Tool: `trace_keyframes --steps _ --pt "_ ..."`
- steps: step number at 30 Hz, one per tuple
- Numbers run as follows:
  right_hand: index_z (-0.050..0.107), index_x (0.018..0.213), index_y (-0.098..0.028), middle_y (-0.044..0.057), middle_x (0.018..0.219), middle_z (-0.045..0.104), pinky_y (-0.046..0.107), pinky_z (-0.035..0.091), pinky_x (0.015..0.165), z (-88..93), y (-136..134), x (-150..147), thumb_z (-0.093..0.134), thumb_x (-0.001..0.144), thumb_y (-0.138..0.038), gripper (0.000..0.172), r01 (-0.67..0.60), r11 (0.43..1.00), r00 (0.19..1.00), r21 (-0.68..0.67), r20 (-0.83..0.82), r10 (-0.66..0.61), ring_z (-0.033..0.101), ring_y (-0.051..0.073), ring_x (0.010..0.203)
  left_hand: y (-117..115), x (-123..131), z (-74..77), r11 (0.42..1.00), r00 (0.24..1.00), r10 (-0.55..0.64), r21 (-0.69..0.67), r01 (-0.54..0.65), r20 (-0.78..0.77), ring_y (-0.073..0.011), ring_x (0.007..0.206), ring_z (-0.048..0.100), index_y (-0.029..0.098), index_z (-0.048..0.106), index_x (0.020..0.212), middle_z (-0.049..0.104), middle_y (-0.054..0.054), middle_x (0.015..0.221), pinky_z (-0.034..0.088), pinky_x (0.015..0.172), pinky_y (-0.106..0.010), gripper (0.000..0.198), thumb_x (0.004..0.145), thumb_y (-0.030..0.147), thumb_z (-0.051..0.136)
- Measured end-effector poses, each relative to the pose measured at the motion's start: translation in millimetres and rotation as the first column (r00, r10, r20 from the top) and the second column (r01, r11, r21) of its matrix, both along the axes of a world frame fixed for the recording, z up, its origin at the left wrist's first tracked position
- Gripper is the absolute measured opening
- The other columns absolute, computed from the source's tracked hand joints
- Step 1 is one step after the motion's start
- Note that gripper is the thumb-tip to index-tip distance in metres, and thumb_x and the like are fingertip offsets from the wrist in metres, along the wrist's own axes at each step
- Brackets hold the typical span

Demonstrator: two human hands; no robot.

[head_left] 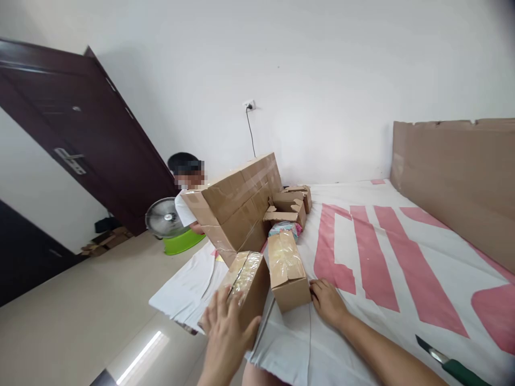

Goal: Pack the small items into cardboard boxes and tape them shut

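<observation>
My left hand point(227, 327) rests with spread fingers on the near end of a taped cardboard box point(256, 289). Beside it lies a second taped cardboard box point(290, 292), slightly to the right. My right hand point(328, 303) is on the cloth with its fingertips against the right side of that second box, the fingers loosely bent. Clear tape shines along the tops of both boxes. A green-handled knife point(458, 370) lies near my right forearm, its blade pointing away to the left.
Behind the boxes are a taped stack of cartons point(237, 209), an opened carton point(284, 215) and a plastic packet point(284, 229). A cloth with red markings point(378, 257) covers the surface. A cardboard panel point(454, 177) stands right. Left are a person point(185, 212), a fan point(164, 217) and a green stool point(183, 243).
</observation>
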State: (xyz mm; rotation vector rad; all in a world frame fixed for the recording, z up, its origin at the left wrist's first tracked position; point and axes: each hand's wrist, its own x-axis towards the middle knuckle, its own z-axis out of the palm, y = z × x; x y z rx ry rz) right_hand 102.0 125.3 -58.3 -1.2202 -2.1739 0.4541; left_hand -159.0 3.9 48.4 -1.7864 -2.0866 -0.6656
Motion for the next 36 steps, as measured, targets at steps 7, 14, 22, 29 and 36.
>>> trace_keyframes --steps 7,14,22,29,36 --pt "0.066 0.103 -0.017 0.009 0.115 0.066 0.035 0.041 0.097 4.8 0 -1 0.048 0.086 -0.013 0.025 0.018 1.000 1.000 -0.004 0.014 -0.018 0.054 0.024 0.109 44 106 -11.1 0.974 0.978 -0.194 0.139 0.182 0.078 -0.0457 0.140 0.023 0.025 0.052 0.136 0.037 -0.017 0.150 0.027 0.103 -0.068 0.063 0.080 0.054 0.062" --pt "0.056 0.128 -0.013 0.012 0.136 0.056 0.041 0.033 0.107 11.4 -8 -3 0.043 0.092 -0.021 0.038 -0.008 0.998 0.996 -0.069 0.087 0.014 0.046 0.025 0.127 79 133 -28.4 0.990 0.994 -0.044 0.140 0.030 0.100 -0.0423 0.137 0.027 0.022 0.064 0.117 0.048 -0.017 0.141 0.023 0.106 -0.065 0.047 0.078 0.047 0.066" --pt "0.032 0.149 -0.017 0.012 0.158 0.023 0.051 0.006 0.120 6.1 -113 62 0.050 0.090 -0.042 0.067 -0.220 0.939 0.962 -0.265 0.098 0.254 0.012 0.028 0.148 57 106 -19.6 0.952 0.965 -0.251 0.202 0.231 0.075 -0.0364 0.129 0.039 0.024 0.065 0.106 0.056 -0.011 0.129 0.034 0.106 -0.056 0.036 0.073 0.039 0.064" --pt "0.063 0.125 -0.030 0.008 0.125 0.066 0.042 0.036 0.108 43.7 -181 153 0.048 0.091 -0.041 0.039 -0.299 0.858 0.954 -0.418 -0.137 0.266 0.054 0.026 0.123 12 95 -14.9 0.575 0.580 -0.792 -0.085 0.814 0.192 -0.0341 0.140 0.030 0.027 0.065 0.109 0.047 -0.007 0.142 0.038 0.108 -0.052 0.040 0.069 0.023 0.063" --pt "0.068 0.111 -0.024 0.014 0.120 0.065 0.050 0.044 0.098 -8.4 -178 231 0.061 0.080 -0.040 0.035 0.494 0.870 0.865 0.002 0.104 -0.491 0.057 0.033 0.113 8 107 -22.0 0.592 0.523 -0.734 0.030 0.806 0.433 -0.0360 0.148 0.009 0.027 0.066 0.113 0.017 -0.003 0.160 0.025 0.113 -0.061 0.036 0.083 0.018 0.049"
